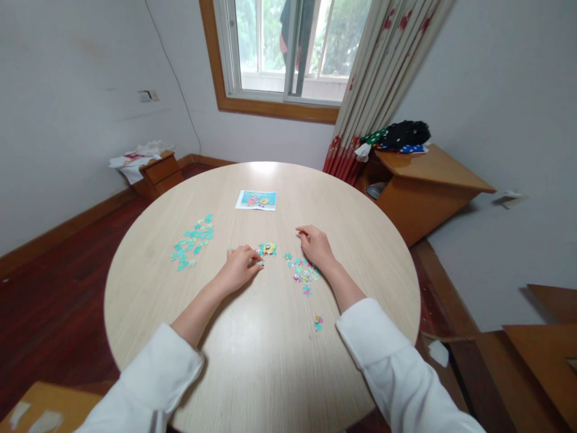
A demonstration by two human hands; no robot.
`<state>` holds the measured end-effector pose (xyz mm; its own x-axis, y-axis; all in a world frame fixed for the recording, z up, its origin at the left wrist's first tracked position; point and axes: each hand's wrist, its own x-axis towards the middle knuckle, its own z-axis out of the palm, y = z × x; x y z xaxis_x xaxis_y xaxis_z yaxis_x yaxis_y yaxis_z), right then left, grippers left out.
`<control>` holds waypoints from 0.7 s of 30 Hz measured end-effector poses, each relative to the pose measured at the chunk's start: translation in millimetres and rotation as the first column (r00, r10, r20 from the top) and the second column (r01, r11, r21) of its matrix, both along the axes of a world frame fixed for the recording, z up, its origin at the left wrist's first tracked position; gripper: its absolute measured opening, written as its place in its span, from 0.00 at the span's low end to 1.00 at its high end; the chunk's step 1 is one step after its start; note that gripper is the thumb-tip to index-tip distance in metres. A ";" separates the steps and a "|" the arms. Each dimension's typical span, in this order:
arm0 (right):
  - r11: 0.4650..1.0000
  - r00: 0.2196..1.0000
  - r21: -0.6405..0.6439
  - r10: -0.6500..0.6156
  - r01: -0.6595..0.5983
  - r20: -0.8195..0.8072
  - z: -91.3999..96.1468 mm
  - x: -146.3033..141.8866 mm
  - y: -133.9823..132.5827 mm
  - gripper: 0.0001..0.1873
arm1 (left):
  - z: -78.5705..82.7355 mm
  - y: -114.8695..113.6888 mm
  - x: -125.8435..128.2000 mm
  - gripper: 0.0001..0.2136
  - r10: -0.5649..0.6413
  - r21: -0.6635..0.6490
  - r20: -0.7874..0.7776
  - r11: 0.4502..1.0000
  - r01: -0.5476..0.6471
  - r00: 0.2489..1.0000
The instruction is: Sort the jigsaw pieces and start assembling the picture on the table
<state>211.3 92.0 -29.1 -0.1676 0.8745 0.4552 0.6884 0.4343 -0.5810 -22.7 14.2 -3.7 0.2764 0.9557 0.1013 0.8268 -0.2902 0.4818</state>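
Note:
My left hand [242, 266] is closed beside a small joined patch of jigsaw puzzle [269, 248] that shows a yellow cartoon face. Between its thumb and fingertips a small puzzle piece [262, 263] shows in part. My right hand [316, 245] hovers over the table to the right of that patch, fingers curled in a pinch; what they hold, if anything, is too small to make out. Just below it lies a cluster of loose puzzle pieces [299, 269], partly hidden by the hand and wrist.
On the round wooden table [252, 361] lies a reference picture [256, 200] near the far side. A spread of turquoise pieces [193, 243] lies at left, a few joined pieces [318, 323] near my right sleeve. A wooden cabinet [433, 174] with cloths stands behind right.

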 end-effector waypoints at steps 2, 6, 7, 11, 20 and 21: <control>1.000 1.000 -0.001 0.007 -0.007 -0.003 0.0 -0.6 -0.5 0.16 | -2.2 0.5 -0.1 0.05 0.002 0.006 -0.002 1.000 -0.002 1.000; 0.999 0.999 -0.005 0.032 -0.032 -0.007 4.3 -6.0 -5.2 0.15 | -6.3 0.9 0.1 0.04 0.007 0.021 0.009 1.000 -0.008 1.000; 0.999 0.999 -0.009 0.047 -0.047 -0.006 6.3 -9.0 -7.7 0.15 | -6.9 0.9 0.2 0.04 0.010 0.023 0.011 1.000 -0.011 1.000; 0.983 0.983 -0.027 0.181 -0.180 0.033 15.1 -27.3 -23.2 0.13 | -8.3 0.7 1.1 0.04 0.021 0.034 0.004 0.999 -0.021 1.000; 0.915 0.902 -0.134 0.400 -0.381 0.163 19.8 -50.2 -44.4 0.07 | -11.3 1.9 2.7 0.04 -0.004 0.074 0.027 0.997 0.003 1.000; 0.915 0.904 -0.142 0.397 -0.377 0.158 19.2 -50.3 -44.1 0.07 | -11.7 2.3 2.8 0.05 -0.004 0.075 0.031 0.997 0.002 1.000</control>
<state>161.0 47.9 -9.9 -0.5731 0.7650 0.2938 0.5751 0.6309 -0.5208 -19.9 16.4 -15.4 0.2747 0.9444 0.1807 0.8110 -0.3285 0.4840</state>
